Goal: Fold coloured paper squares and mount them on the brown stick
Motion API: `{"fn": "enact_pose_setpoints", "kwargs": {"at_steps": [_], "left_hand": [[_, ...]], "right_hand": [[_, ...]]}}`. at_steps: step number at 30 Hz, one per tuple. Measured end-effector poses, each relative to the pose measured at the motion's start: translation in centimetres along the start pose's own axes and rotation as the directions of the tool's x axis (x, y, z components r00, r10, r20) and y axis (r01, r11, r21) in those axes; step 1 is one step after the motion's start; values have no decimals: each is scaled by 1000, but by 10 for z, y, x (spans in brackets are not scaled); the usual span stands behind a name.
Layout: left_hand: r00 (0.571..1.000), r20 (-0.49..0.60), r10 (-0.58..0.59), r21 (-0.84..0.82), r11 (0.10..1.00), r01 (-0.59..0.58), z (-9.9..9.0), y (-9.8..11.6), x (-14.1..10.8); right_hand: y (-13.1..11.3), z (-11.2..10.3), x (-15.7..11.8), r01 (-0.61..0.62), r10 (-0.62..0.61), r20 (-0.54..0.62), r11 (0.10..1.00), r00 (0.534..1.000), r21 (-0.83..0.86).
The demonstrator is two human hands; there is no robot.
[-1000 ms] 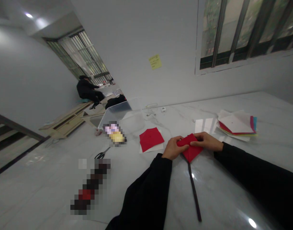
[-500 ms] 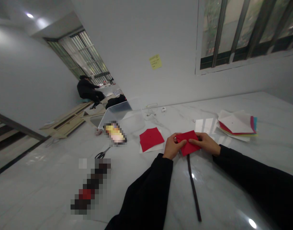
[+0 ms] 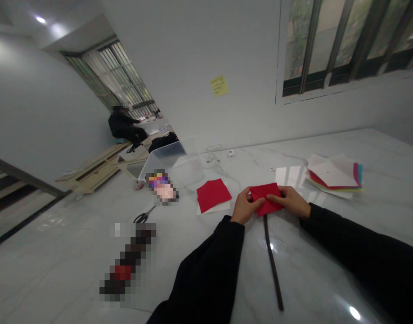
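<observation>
Between my two hands is a red paper piece (image 3: 267, 208), its thumbs-side face toward me. My left hand (image 3: 244, 206) grips its left edge, thumb on top and fingers behind. At the right edge, my right hand (image 3: 293, 201) pinches it the same way, its thumb near the paper's middle. A thin dark brown stick (image 3: 272, 261) extends from below the paper toward me; its upper end is hidden. Another red sheet (image 3: 213, 194) lies over a white sheet (image 3: 223, 208) left of my hands.
Scissors (image 3: 141, 218) and a pixelated phone-like object (image 3: 162, 186) lie left, near a clear plastic bin (image 3: 169, 157). A pixelated dark and red item (image 3: 127, 263) is nearer. Stacked coloured paper (image 3: 334, 173) lies right. A person (image 3: 122, 125) sits in the far left background.
The red paper in my hands has turned slightly, its top edge now more level. My hands have barely moved.
</observation>
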State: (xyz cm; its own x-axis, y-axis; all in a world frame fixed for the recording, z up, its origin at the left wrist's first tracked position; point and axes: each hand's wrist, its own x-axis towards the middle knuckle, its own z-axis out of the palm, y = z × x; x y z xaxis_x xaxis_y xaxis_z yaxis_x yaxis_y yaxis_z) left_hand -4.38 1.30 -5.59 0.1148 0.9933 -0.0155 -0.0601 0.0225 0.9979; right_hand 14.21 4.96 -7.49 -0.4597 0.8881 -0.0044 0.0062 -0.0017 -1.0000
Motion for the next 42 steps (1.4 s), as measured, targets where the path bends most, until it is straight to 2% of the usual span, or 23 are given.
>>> {"fn": "enact_pose_setpoints", "kwargs": {"at_steps": [6, 11, 15, 19, 24, 29, 37, 42], "left_hand": [[998, 52, -36, -58, 998, 39, 0, -4, 1], [998, 56, -28, -50, 998, 31, 0, -3, 0], [995, 93, -44, -33, 998, 48, 0, -3, 0], [999, -22, -42, -56, 998, 40, -1, -7, 4], [988, -155, -8, -197, 980, -23, -3, -8, 6], [994, -106, -33, -327, 945, -4, 5, -12, 4], [991, -133, 21, -186, 982, -46, 8, -19, 6], [991, -131, 2, -197, 980, -28, 7, -16, 7]], "right_hand": [[-1, 0, -1, 16, -19, -66, 998, 998, -57], [-3, 2, -2, 31, -35, -55, 997, 998, -71], [-3, 2, -2, 16, -21, -125, 999, 992, -40], [-5, 3, -2, -21, 12, -196, 999, 981, -43], [-7, 6, -3, -13, 6, -171, 999, 985, -41], [-9, 8, -5, 10, -20, -202, 999, 979, -48], [-15, 12, -5, 60, -73, -140, 994, 987, -94], [-15, 12, -2, 66, -78, -161, 995, 984, -77]]}}
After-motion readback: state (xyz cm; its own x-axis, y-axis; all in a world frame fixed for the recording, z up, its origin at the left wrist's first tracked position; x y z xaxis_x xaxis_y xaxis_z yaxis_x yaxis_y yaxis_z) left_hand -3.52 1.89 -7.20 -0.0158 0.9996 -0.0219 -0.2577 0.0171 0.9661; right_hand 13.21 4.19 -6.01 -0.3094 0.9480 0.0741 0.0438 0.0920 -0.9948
